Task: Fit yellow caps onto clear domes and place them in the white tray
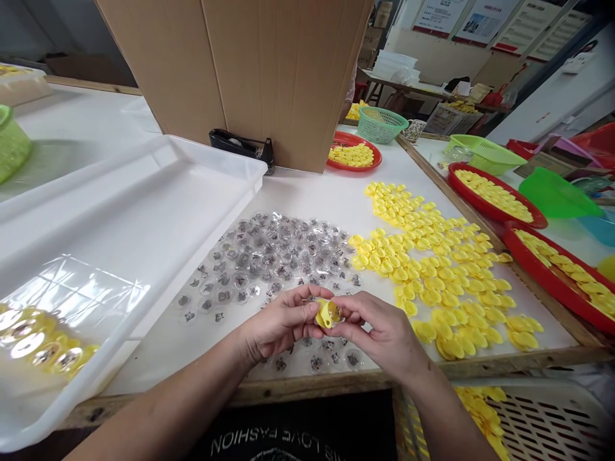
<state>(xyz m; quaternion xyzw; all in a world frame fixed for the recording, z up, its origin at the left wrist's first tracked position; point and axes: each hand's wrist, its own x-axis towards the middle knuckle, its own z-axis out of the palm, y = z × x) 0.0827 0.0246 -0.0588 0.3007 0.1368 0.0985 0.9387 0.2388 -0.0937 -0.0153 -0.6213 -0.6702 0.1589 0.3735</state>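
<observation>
Fingers of the left hand (283, 320) and right hand (379, 333) pinch a yellow plastic cap (328, 314) with a clear dome in it, just above the desk (307, 198), between loose clear domes (269, 256) and yellow caps (432, 275). A white plastic tray (192, 153) lies to the left (bagged yellow pieces (43, 339) inside), with a cardboard box (230, 64) beyond.

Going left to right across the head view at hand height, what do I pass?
white plastic tray → clear capsules with dark centres → left hand → held yellow plastic piece → right hand → loose yellow plastic pieces → red tray
</observation>
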